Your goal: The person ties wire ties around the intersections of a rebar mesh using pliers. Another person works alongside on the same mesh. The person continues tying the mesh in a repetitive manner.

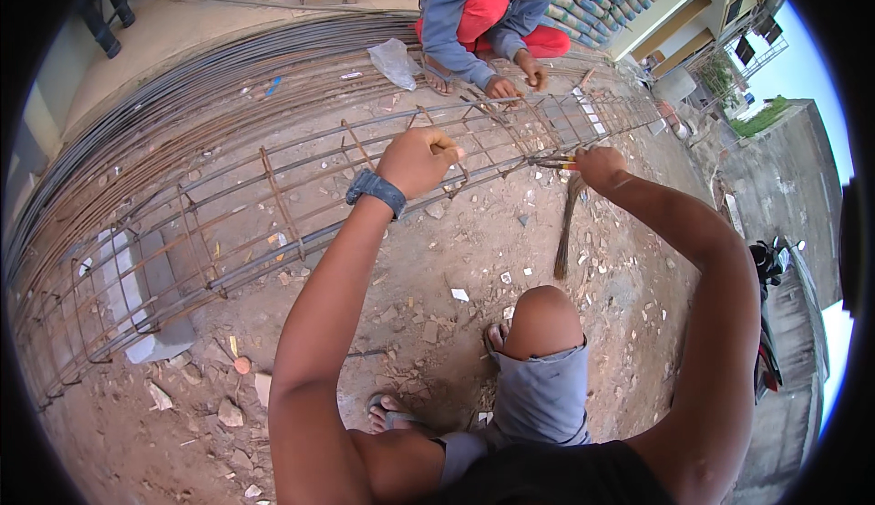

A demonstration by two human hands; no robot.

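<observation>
A long cage of rusty rebar [301, 236], with square stirrups along its bars, stretches across in front of me. My right hand [602, 170] is wrapped round the handles of pincers [552, 162] with red and yellow grips; their jaws are at the near bar of the cage. My left hand [421, 160], a dark watch on its wrist, is over the cage with its fingers curled together. Whatever they may pinch is too small to make out. Below the pincers, a bundle of thin wires [569, 227] reaches down toward the ground.
A co-worker [465, 26] squats across the cage, both hands at its far side. Pale blocks [128, 282] lie under the cage's left end. Long loose rebars [182, 95] lie behind it. Stacked sacks [602, 4] stand at the back. Stone fragments [231, 412] litter the dirt.
</observation>
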